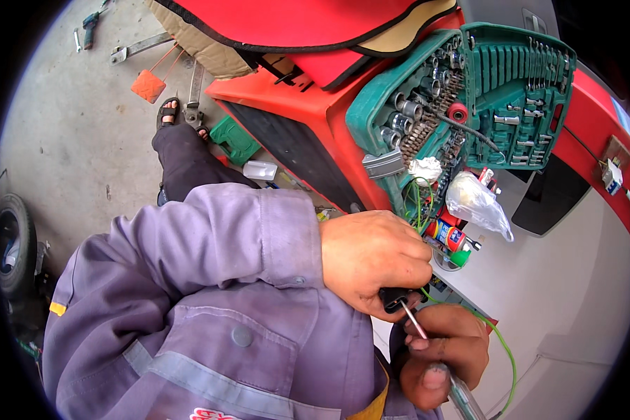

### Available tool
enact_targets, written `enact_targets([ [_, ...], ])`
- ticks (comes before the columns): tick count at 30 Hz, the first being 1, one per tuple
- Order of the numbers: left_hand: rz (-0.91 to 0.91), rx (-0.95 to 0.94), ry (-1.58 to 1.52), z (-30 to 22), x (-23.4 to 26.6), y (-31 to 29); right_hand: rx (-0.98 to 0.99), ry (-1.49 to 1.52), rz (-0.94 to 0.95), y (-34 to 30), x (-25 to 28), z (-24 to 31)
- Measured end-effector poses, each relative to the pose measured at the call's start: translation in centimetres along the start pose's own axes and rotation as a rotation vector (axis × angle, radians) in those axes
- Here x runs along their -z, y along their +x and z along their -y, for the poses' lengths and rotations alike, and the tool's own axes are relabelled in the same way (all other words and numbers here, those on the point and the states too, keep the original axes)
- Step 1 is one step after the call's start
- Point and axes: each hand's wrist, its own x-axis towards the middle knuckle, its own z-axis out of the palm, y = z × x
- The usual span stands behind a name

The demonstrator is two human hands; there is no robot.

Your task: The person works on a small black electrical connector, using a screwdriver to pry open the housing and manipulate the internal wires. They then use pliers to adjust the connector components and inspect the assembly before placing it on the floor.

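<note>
The left hand (372,259), in a lilac work sleeve (210,238), has its fingers closed around the black handle of a small screwdriver (402,302), whose thin metal shaft slants down toward the right hand (444,353). The right hand's fingers are curled shut around a slim clear-bodied tool (463,397), just beside the shaft's tip. A green wire (505,350) loops past them. Behind sits an open green socket case (483,84) on a red surface (308,105).
</note>
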Motion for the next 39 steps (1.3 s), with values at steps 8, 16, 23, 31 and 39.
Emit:
enact_targets([
  [8, 0.072, 0.031, -0.003, 0.3, 0.3, -0.2, -0.086, -0.068, 0.024, 0.5, 0.4, -1.1],
  [16, 0.123, 0.204, -0.107, -0.2, 0.0, -0.7, -0.471, 0.200, -0.072, 0.3, 0.5, -2.0],
  [23, 0.165, 0.292, -0.082, -1.8, -0.3, -1.2, -0.536, 0.471, -0.064, -1.3, 0.5, -2.9],
  [31, 0.237, 0.330, 0.164, -2.7, -0.2, -1.0, -0.663, 0.795, -0.053, -1.1, 0.9, -5.1],
  [39, 0.286, 0.400, 0.220, -3.0, -1.1, -1.0, -0.280, 0.449, 0.029, -2.6, 0.6, -5.5],
])
